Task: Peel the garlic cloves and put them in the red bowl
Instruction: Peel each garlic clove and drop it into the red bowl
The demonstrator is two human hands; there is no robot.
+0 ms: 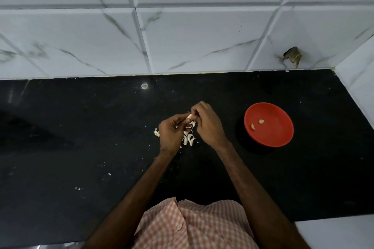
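— What do the hands have right now?

— I see both hands meeting over the middle of the glossy black stone worktop. The left hand has its grip curled closed around a small pinkish-white garlic clove, thumb and fingers pinching it. The right hand has its grip narrow too, fingertips pinched on the top of the same clove; I cannot tell whether it has skin or flesh between them.

— And the rest of the garlic?

— Just under the hands lies a loose pile of thin, papery white garlic skins and pieces, curled and flaky, resting on the worktop. I cannot tell skins from whole cloves in that pile. A few tiny white flecks are scattered further out on the black surface.

— The bowl?

— The round, smooth red plastic bowl stands on the worktop to the right of the hands, well apart from them. Inside it I count two small pale peeled garlic cloves, lying near each other on the left part of the bowl floor.

— Any writing or labels?

— None that I can read. Behind the worktop I see white marble-patterned wall tiles with grey veins, and at the bottom edge an orange-and-white checked shirt with a button.
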